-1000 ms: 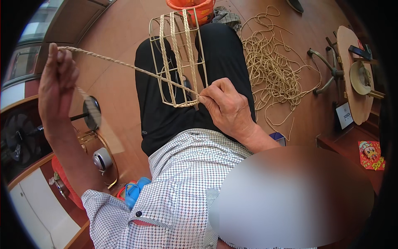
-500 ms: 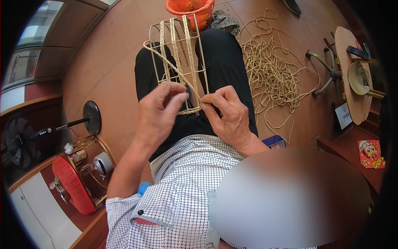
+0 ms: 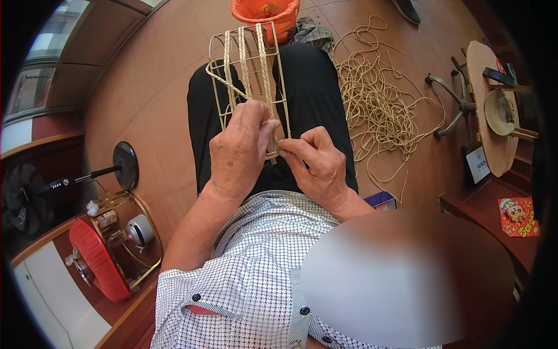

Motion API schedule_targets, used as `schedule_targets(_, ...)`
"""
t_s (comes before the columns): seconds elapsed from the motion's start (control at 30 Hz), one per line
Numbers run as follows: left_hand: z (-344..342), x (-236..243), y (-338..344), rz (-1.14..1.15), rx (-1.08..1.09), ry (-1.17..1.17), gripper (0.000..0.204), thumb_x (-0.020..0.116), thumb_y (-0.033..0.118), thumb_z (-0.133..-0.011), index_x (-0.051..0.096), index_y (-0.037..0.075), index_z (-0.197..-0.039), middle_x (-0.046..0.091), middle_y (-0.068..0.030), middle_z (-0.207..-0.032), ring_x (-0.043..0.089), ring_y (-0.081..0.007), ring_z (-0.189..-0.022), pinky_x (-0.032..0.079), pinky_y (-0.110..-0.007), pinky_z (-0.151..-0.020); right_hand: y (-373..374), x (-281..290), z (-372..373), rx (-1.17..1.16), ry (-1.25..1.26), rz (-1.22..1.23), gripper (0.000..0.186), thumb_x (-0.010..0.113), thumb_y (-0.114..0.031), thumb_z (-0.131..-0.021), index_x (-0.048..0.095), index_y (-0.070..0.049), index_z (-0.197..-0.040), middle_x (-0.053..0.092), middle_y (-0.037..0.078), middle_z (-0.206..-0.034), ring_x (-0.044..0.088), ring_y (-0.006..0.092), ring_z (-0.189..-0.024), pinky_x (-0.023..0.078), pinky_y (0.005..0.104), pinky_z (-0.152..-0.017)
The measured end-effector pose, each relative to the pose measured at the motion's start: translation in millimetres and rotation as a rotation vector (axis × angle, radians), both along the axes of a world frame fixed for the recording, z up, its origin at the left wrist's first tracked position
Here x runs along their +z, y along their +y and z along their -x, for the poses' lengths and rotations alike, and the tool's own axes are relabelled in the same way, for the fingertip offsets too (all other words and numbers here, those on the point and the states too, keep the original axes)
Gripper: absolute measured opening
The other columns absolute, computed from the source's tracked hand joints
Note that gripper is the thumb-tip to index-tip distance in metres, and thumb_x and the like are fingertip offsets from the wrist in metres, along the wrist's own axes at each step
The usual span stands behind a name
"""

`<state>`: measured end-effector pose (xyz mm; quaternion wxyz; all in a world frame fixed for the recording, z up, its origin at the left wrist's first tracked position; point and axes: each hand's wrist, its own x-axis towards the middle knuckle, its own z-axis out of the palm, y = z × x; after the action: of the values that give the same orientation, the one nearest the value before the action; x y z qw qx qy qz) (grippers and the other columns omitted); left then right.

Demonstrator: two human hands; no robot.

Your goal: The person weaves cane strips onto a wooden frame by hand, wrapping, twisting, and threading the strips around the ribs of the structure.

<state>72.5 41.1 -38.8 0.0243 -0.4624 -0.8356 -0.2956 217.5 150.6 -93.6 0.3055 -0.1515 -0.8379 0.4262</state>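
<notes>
- Head view: a wire frame (image 3: 247, 87) partly wrapped in twisted cord (image 3: 264, 64) is rested on the lap, its far end reaching toward an orange bucket (image 3: 264, 14) on the floor.
- Compared with 1 second ago, when the left hand (image 3: 238, 154) was stretched out to the left with the cord pulled taut, that hand is now brought back onto the near end of the frame; this is judged to mean that 1 pass has been pulled tight and the cord is being seated for the next wrap.
- The left hand's fingers are curled closed over the frame's near bars, the thumb pressed against the wrapped upright.
- The right hand (image 3: 317, 166) is held just beside the left; its thumb and forefinger are pinched narrowly on the cord at the frame's near right corner, the other fingers folded.
- A loose heap of cord (image 3: 378, 104) is seen on the floor to the right, with a round wooden stool (image 3: 491, 116) beyond it.
</notes>
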Motion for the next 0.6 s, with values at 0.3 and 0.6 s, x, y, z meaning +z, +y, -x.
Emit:
schedule_targets(0.3, -10, 7, 7, 0.011, 0.005, -0.069, 0.024, 0.084, 0.010, -0.100, 0.061, 0.006, -0.108, 0.067, -0.0075, -0.086, 0.067, -0.0191, -0.068, 0.053, -0.034, -0.061, 5, 3, -4, -0.022, 0.017, -0.039, 0.016, 0.086, -0.009, -0.090, 0.082, -0.012, -0.106, 0.060, 0.005, -0.088, 0.069, 0.0225, -0.069, 0.057, 0.0363, -0.059)
schedule_targets(0.6, -17, 10, 6, 0.005, 0.199, -0.284, 0.029, 0.083, 0.003, -0.094, 0.061, 0.006, -0.113, 0.066, -0.0040, -0.089, 0.060, -0.0145, -0.067, 0.052, -0.034, -0.064, -3, -1, 0, -0.046, 0.063, 0.025, 0.024, 0.089, -0.006, -0.085, 0.083, -0.012, -0.107, 0.063, 0.006, -0.089, 0.070, 0.0247, -0.071, 0.059, 0.0375, -0.060)
